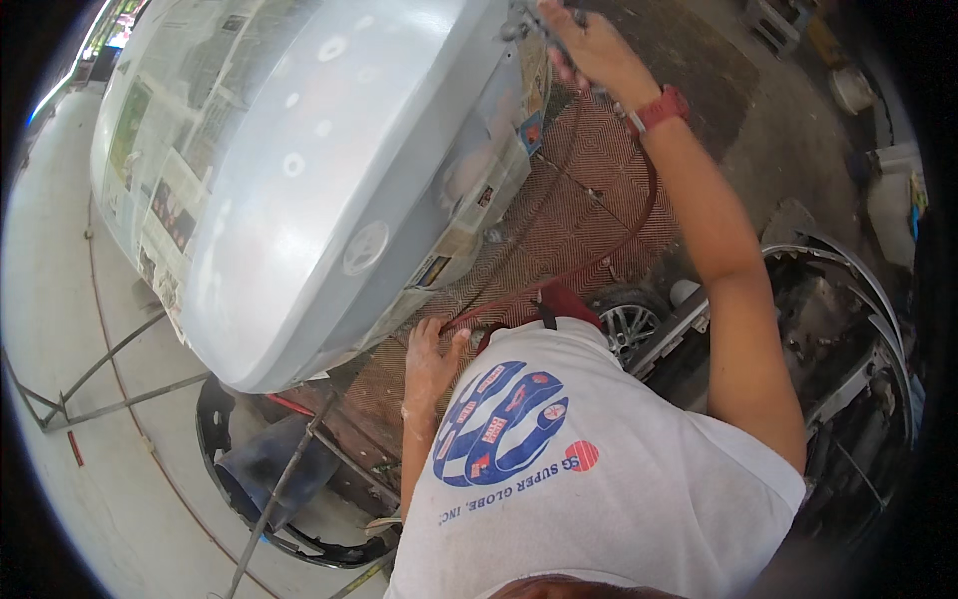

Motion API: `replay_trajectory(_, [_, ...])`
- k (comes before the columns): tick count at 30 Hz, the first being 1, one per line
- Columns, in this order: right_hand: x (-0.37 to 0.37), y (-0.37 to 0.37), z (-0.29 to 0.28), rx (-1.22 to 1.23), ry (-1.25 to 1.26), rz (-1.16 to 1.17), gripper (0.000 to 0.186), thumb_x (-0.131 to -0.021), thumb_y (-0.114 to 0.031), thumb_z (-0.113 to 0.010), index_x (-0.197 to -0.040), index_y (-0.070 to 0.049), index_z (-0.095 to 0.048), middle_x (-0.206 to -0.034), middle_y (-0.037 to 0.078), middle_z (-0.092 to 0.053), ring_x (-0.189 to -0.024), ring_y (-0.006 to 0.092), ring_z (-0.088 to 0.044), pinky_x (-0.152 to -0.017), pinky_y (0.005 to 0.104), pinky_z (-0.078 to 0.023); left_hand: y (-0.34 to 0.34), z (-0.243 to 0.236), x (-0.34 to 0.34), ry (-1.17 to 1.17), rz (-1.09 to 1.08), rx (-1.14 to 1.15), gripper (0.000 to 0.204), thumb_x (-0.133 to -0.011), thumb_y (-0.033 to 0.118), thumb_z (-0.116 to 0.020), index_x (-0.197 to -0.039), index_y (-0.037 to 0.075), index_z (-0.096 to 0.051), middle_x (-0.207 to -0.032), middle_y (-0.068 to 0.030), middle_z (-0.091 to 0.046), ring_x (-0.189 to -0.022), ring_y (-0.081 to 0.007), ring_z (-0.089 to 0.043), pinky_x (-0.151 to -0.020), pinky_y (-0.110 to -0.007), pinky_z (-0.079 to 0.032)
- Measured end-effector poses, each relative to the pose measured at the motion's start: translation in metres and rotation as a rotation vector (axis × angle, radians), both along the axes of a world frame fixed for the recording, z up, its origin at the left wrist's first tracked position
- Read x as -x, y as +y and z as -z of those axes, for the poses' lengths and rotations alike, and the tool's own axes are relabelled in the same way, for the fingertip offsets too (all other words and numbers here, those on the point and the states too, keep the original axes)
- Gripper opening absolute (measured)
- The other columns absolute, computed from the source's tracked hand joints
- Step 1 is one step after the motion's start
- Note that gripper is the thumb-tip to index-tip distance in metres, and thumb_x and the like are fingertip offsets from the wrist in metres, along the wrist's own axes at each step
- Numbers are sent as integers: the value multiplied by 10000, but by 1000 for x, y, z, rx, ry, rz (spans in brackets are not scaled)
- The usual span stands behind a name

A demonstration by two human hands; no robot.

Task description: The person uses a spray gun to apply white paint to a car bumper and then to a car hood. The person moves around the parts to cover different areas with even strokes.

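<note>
My right hand (pixel 594 50), raised at the top, is closed around a spray gun (pixel 527 22), partly hidden by my fingers. The gun is beside the upper right edge of a car body panel (pixel 299 130) coated in pale grey, with several lighter round spots. A dark red air hose (pixel 629 235) hangs below my right wrist and curves across to my left hand (pixel 429 359). Low by my waist, the left hand is closed on the hose, fingers curled and thumb showing. Newspaper masking (pixel 444 260) hangs along the panel's lower edge.
Metal stand bars (pixel 279 469) and a black curved car part (pixel 215 439) are at lower left. To my right lie a wheel (pixel 629 319) and a large dark car part (pixel 828 339). A patterned mat (pixel 559 220) covers the floor. A stool (pixel 773 25) stands at upper right.
</note>
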State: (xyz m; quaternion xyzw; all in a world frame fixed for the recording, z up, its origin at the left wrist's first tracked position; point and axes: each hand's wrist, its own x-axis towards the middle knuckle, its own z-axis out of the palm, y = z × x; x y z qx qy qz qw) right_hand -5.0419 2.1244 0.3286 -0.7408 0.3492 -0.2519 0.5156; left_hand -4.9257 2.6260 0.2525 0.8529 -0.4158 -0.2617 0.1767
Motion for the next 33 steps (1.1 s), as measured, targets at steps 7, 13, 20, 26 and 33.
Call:
replay_trajectory(7, [-30, -59, -25, -27, -129, 339, 637, -1057, -677, -558, -841, -90, -676, -600, 10, -604, -461, 149, -577, -436, 311, -443, -9, -8, 6, -38, -44, 89, 535, -1010, 420, -733, -1299, -17, -625, -1234, -256, -648, -1185, -467, -593, -1022, -538, -486])
replay_trajectory(13, [-31, -45, 6, 26, -307, 492, 612, -1077, -642, -549, -996, -59, -719, -628, 12, -624, -467, 146, -580, -440, 309, -452, 9, 15, -4, 5, -137, -26, 649, -1028, 486, -705, -1366, -60, -607, -1319, -283, -644, -1250, -470, -591, -1068, -527, -481])
replay_trajectory(20, [29, 58, 119, 63, -121, 387, 656, -1064, -635, -584, -1174, -7, -742, -914, 132, -776, -792, 293, -742, -842, 417, -582, 30, 35, -12, 104, -141, -196, 653, -1032, 510, -685, -1330, -69, -632, -1286, -278, -654, -1235, -471, -593, -1057, -523, -476])
replay_trajectory(26, [61, 138, 160, 157, -64, 182, 629, -1074, -590, -588, -1486, -118, -648, -1314, 226, -737, -1205, 438, -706, -1020, 454, -560, 26, 49, -3, 98, -53, -201, 571, -1031, 490, -692, -1247, -38, -665, -1222, -270, -660, -1171, -469, -607, -1006, -532, -484])
replay_trajectory(33, [69, 153, 166, 26, -150, 22, 621, -1068, -593, -593, -1466, -124, -673, -1318, 216, -744, -1232, 424, -710, -1034, 458, -560, 21, 56, -12, 43, 60, -124, 528, -1025, 458, -715, -1206, -36, -670, -1202, -275, -660, -1110, -470, -622, -960, -536, -493])
